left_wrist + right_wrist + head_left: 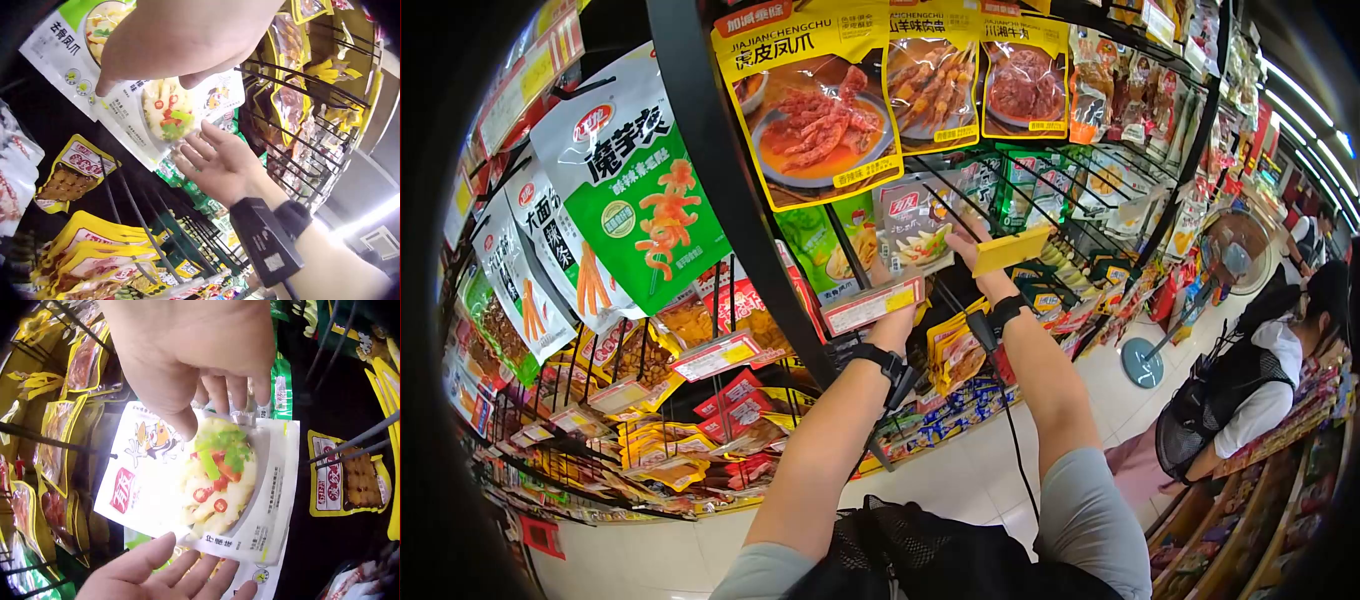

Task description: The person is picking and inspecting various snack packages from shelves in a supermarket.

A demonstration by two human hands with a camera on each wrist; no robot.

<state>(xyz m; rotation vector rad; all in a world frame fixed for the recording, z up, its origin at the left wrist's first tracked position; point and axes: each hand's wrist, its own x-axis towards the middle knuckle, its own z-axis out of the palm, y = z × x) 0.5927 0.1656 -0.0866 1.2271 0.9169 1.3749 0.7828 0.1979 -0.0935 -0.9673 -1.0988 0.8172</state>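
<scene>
In the head view my left hand (pixel 896 326) reaches up behind a price tag, and my right hand (pixel 967 247) is behind a yellow tag. Between them hangs a white chicken-feet pouch (pixel 215 487), printed with a bowl of food and red chili. The right wrist view has my right hand (pixel 194 353) at one side edge of that pouch, thumb over its front and fingers extended. Across from it, my left hand's fingers (pixel 194 575) are spread by the opposite edge. A second chicken-feet pouch (pixel 59 44), white and green, lies partly under the first in the left wrist view.
Black hooks crowd both hands, hung with yellow snack packs (pixel 955 345) below and large yellow pouches (pixel 815 110) above. A black rack post (pixel 720 150) stands left. At right are a fan (pixel 1142 362) and a person with a backpack (pixel 1250 400).
</scene>
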